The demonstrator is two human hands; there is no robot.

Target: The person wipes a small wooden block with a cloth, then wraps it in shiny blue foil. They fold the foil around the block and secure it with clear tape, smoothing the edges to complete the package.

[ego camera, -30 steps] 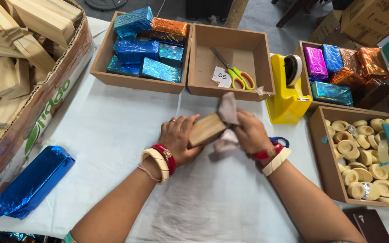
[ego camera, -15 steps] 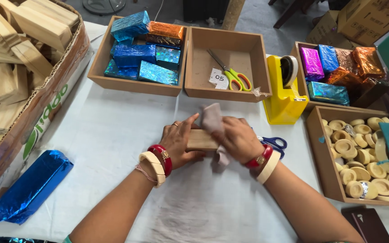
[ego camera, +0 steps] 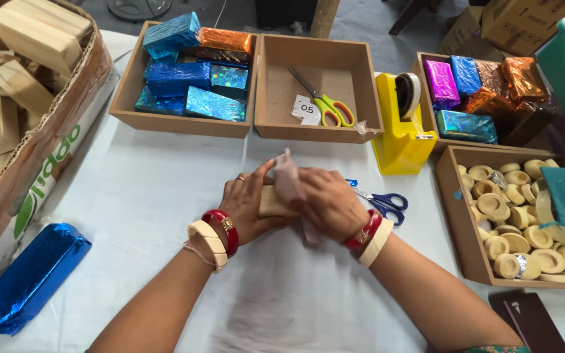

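One wooden block (ego camera: 271, 201) sits at the centre of the frame, gripped between both hands on the white table (ego camera: 152, 176). The left hand (ego camera: 246, 209) clasps its end; the right hand (ego camera: 325, 202) presses a pinkish cloth (ego camera: 287, 183) over it, hiding most of it. Blue scissors (ego camera: 387, 204) lie just right.

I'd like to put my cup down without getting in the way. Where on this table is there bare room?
Bare white tablecloth lies between the long blue foil-wrapped block and the left hand, and also near the front edge between the forearms. The right side is crowded: yellow tape dispenser, blue-handled scissors and the wooden tray of pale wooden rings.
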